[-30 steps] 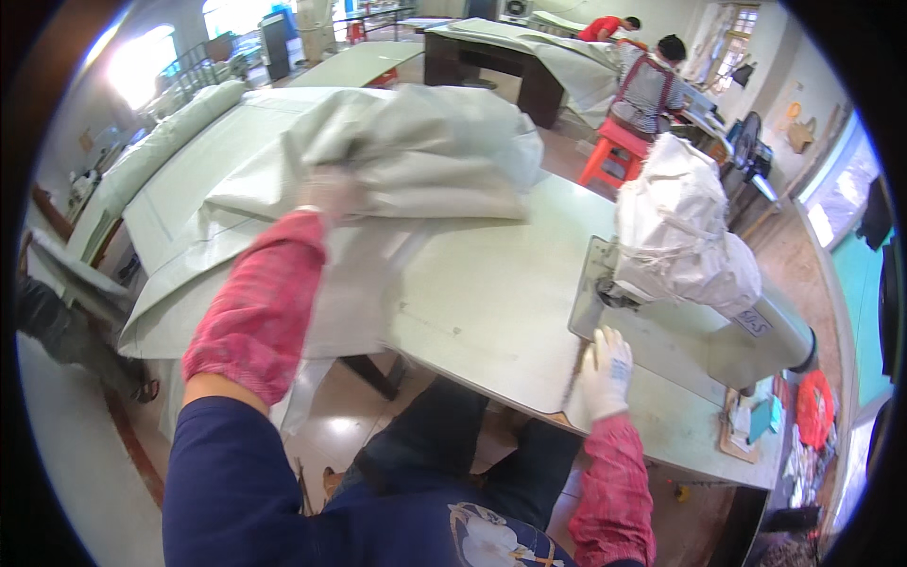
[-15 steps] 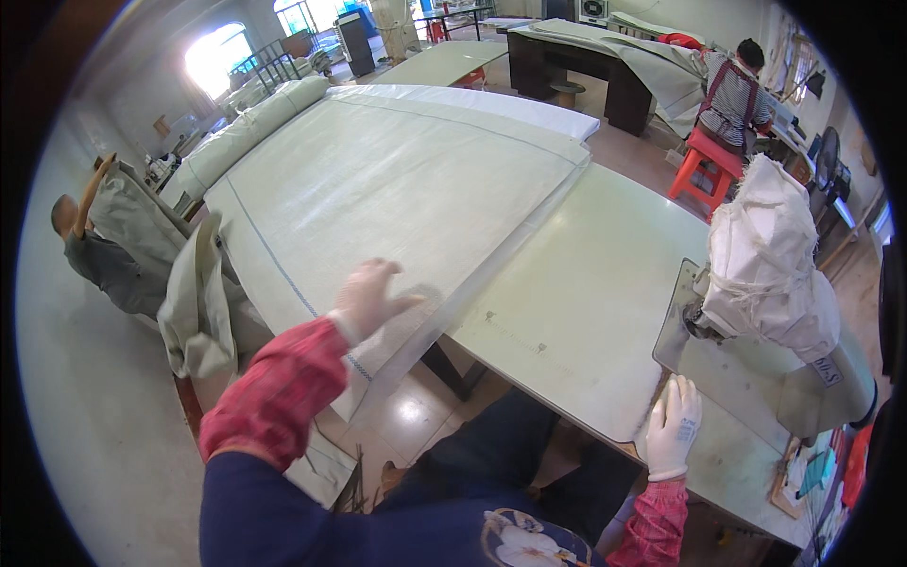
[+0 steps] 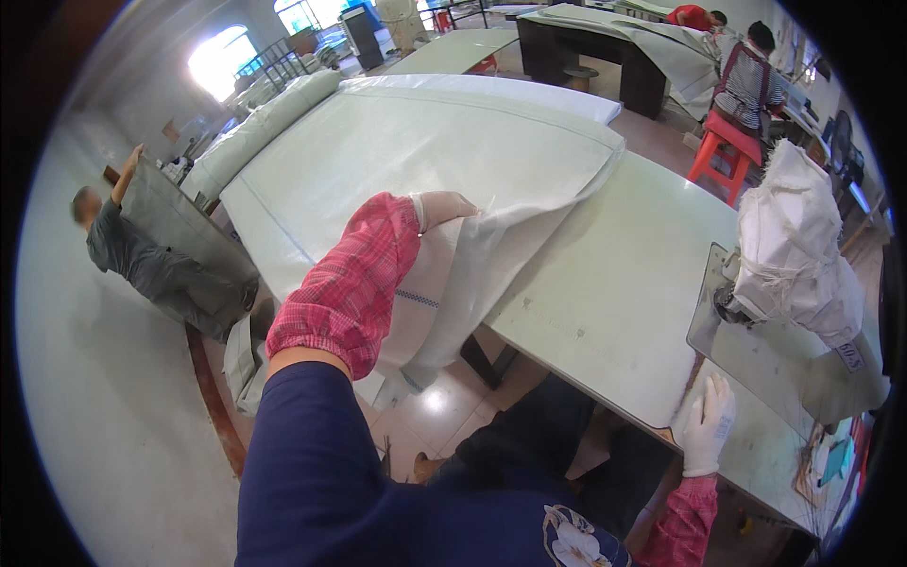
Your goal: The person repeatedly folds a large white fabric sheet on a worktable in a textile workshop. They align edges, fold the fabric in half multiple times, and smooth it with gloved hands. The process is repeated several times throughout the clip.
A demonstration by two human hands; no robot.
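A large white woven sheet point(image 3: 406, 142) with blue lines near its edges lies spread over the table. My left hand point(image 3: 444, 208), in a white glove, grips the sheet's near right edge. A fold rises from the hand, and part of the edge hangs over the table's front. The fingertips are partly hidden in the fold. My right hand point(image 3: 709, 430), also gloved, lies with fingers stretched on the pale tabletop point(image 3: 605, 283), just in front of a sewing machine point(image 3: 817, 378) whose head is wrapped in white cloth point(image 3: 789, 231).
A rolled sheet point(image 3: 260, 132) lies along the table's far left. At the left, a person point(image 3: 142, 246) holds up a grey-green sheet point(image 3: 179, 213). Another person point(image 3: 751, 85) sits on a red stool point(image 3: 723, 146) at the far right, with a person in red point(image 3: 694, 17) beyond.
My left hand has reached forward and right, closed on the sheet's edge and lifted it into a fold. My right hand stays on the tabletop. The person at left has raised their sheet.
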